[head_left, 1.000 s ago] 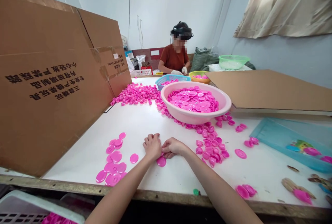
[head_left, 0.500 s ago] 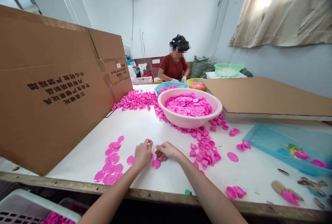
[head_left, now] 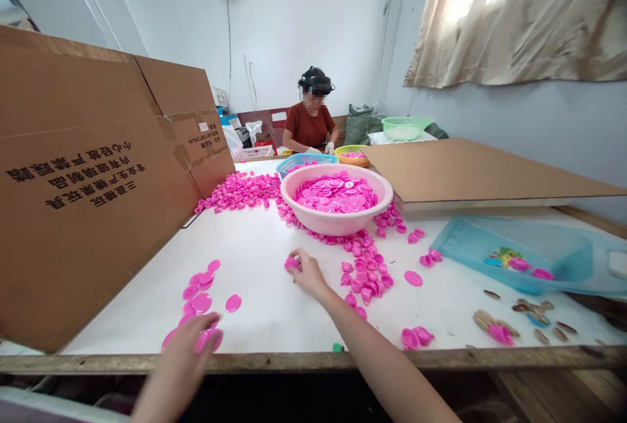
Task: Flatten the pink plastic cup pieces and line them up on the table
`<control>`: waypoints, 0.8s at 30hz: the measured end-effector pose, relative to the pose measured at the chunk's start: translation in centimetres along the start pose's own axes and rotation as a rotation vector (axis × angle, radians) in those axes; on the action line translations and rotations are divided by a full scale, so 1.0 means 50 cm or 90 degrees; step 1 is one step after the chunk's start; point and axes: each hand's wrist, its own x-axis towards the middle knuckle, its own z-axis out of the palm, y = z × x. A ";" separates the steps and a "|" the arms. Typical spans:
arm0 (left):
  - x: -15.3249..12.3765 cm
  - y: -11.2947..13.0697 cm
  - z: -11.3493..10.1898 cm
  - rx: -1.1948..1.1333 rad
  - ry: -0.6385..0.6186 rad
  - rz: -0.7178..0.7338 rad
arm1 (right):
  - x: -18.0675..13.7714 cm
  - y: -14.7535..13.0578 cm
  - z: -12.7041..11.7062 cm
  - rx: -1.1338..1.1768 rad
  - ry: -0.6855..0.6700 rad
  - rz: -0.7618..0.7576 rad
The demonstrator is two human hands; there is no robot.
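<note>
My right hand (head_left: 304, 271) is pinched on a small pink plastic piece (head_left: 292, 263) just above the white table (head_left: 274, 309), left of a scatter of pink caps (head_left: 367, 273). My left hand (head_left: 189, 344) lies with fingers spread over a cluster of flat pink discs (head_left: 198, 292) near the table's front edge, touching the nearest ones. A pink basin (head_left: 336, 204) full of pink discs stands behind the caps.
A large cardboard sheet (head_left: 93, 181) stands along the left. Another cardboard (head_left: 470, 168) lies at the right, with a blue tray (head_left: 519, 253) before it. A person (head_left: 311, 126) sits at the far end beside a blue basket (head_left: 304, 160) and a yellow bowl (head_left: 350, 154). More pink caps (head_left: 240, 189) are heaped behind.
My hands have parted. The left hand has moved down-left to the disc cluster at the front edge. The right hand has lifted toward the basin with a pink piece; the view has shifted.
</note>
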 end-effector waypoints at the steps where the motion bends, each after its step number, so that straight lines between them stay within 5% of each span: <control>1: 0.025 0.053 0.047 -0.054 -0.070 0.066 | 0.008 0.006 -0.015 0.026 0.093 0.002; 6: 0.128 0.286 0.232 -0.155 -0.238 0.356 | 0.021 0.038 -0.097 0.076 0.400 -0.006; 10: 0.143 0.347 0.288 -0.103 -0.249 0.484 | 0.018 0.052 -0.122 0.097 0.468 0.015; 16: 0.165 0.253 0.288 -0.147 -0.199 0.369 | 0.028 0.060 -0.102 0.161 0.374 0.051; 21: 0.198 0.131 0.268 -0.303 -0.129 0.082 | 0.031 0.058 -0.053 0.297 0.085 0.116; 24: 0.202 0.114 0.266 -0.363 -0.122 0.023 | 0.025 0.053 -0.017 0.317 -0.019 0.143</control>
